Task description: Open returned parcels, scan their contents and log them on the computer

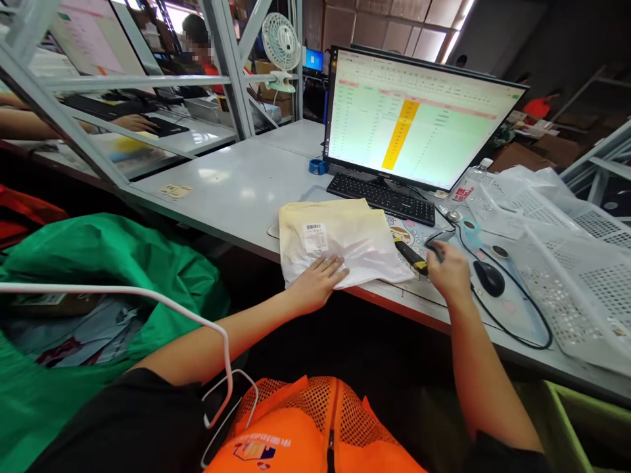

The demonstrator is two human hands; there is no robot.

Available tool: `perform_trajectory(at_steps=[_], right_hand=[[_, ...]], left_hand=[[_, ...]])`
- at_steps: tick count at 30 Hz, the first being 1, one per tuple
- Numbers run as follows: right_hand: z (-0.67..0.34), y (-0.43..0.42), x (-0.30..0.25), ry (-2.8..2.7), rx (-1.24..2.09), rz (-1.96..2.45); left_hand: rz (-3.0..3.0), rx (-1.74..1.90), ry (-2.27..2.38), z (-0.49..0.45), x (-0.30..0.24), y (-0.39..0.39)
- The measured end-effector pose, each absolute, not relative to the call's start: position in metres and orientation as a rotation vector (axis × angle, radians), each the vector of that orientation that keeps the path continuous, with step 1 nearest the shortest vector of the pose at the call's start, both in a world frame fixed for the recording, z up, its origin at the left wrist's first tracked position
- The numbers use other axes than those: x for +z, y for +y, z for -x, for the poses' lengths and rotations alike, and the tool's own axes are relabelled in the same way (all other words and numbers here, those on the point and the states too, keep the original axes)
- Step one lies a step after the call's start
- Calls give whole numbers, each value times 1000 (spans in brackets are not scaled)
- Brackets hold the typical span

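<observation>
My left hand [319, 284] lies with fingers stretched out on the lower edge of a flat plastic-wrapped packet [355, 240]. The packet is pale yellow and white, with a white barcode label [315, 238] facing up, and it reaches the desk's front edge. To its right, my right hand [449, 270] has its fingers curled over the desk mat, at a thin dark looped thing [438, 244]. What the fingers hold is too small and hidden to name. Just left of that hand lies a black and yellow utility knife [410, 255], its near end close to the fingers.
Behind the packet stand a black keyboard [382, 198] and a lit monitor [419, 118]. A black mouse [489, 278] with a looped cable lies right, beside white plastic baskets [576, 282]. A green bag [123, 263] is at left. Beyond the metal frame [229, 72], another person's hand [135, 123] touches a keyboard.
</observation>
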State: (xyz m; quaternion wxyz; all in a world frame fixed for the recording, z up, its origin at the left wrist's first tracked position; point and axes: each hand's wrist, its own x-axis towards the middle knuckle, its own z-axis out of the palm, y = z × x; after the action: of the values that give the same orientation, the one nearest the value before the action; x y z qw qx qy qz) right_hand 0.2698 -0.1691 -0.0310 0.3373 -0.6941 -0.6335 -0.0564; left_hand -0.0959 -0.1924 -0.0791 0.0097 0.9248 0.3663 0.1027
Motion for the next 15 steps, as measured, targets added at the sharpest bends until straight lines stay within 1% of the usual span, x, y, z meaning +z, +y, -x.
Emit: perform_trajectory(at_steps=[2, 3, 7, 12, 15], right_hand=[[-290, -154, -32, -1557, -231, 2026], [-297, -146, -32, -1523, -222, 2130], [-307, -119, -31, -1483, -6, 2453], [-298, -103, -26, -1368, 101, 2586], [-300, -99, -12, -1361, 163, 2587]], left_hand=[[-2897, 315, 1049, 86, -79, -204], [-2901, 325, 1001, 80, -80, -210], [-2903, 362, 831, 58, -87, -222], [-2860, 356, 814, 37, -88, -220], [-2851, 361, 817, 32, -88, -216]])
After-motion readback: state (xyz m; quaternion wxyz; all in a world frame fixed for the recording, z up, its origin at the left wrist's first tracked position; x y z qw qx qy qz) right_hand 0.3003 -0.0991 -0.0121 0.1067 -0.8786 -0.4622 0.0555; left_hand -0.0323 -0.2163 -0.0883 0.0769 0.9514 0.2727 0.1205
